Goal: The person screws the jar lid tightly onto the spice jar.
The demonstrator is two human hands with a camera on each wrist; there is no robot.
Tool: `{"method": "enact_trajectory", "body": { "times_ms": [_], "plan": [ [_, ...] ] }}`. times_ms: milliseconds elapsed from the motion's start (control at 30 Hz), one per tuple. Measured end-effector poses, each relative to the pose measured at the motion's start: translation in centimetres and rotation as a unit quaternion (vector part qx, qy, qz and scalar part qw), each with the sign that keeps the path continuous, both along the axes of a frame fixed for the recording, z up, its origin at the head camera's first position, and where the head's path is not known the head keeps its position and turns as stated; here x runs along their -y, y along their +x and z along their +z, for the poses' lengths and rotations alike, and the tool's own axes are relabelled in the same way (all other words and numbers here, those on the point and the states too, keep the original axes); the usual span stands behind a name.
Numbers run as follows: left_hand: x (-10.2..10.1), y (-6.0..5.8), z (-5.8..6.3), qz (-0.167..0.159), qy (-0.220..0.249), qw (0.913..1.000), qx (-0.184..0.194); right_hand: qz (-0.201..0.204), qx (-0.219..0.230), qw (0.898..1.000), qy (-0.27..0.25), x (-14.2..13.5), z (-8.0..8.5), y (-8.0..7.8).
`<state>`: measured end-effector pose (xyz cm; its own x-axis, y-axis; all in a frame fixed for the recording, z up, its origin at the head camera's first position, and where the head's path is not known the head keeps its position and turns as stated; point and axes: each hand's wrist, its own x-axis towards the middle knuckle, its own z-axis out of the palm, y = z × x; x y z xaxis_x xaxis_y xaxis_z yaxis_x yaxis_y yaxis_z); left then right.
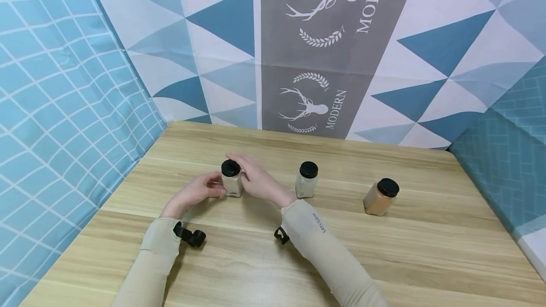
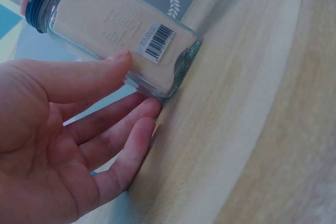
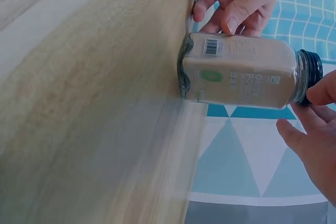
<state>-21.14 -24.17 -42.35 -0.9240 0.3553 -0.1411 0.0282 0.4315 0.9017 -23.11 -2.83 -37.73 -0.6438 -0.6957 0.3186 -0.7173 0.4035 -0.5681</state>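
Note:
A square glass spice jar (image 1: 232, 186) of pale powder stands upright on the wooden table, left of centre. My left hand (image 1: 199, 190) holds its lower body from the left; in the left wrist view, the thumb lies against the glass beside a barcode label (image 2: 156, 42), with fingers around the base. From the other side my right hand (image 1: 258, 177) grips the jar at the top. The right wrist view has its thumb on the black screw lid (image 3: 310, 62) and fingers beneath. Printed lettering and a green oval (image 3: 211, 75) mark the jar's side.
To the right stand two more black-lidded jars, one with whitish contents (image 1: 305, 186) and one with orange-tan powder (image 1: 377, 200). The wooden table (image 1: 239, 259) meets a patterned cloth backdrop (image 1: 226, 84) behind and a blue grid cloth (image 1: 64, 108) at left.

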Motion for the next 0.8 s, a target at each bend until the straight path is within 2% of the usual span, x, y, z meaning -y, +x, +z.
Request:
{"method": "enact_trajectory", "body": {
  "times_ms": [233,433,533,567,667,800],
  "plan": [
    [0.12,0.06,-0.04,-0.005,0.007,0.9999,-0.006,-0.036,0.033,0.998,-0.03,-0.51,0.08,-0.04],
    [0.19,0.07,-0.11,0.004,-0.006,1.0,-0.002,-0.066,-0.008,0.995,-0.074,-0.74,-0.16,-0.19],
    [0.17,0.07,-0.07,0.008,-0.008,0.9999,0.002,-0.08,-0.032,0.993,-0.08,-0.76,-0.13,-0.2],
    [0.16,0.06,-0.06,0.008,-0.009,0.9999,0.003,-0.081,-0.028,0.993,-0.082,-0.76,-0.08,-0.17],
    [0.08,0.03,-0.02,0.007,-0.008,0.9999,0.004,-0.071,-0.002,0.995,-0.075,-0.62,0.08,-0.09],
    [-0.03,-0.09,-0.06,0.0,-0.007,1.0,0.001,-0.028,0.037,0.998,-0.051,-0.28,0.24,-0.02]
  ]
}}
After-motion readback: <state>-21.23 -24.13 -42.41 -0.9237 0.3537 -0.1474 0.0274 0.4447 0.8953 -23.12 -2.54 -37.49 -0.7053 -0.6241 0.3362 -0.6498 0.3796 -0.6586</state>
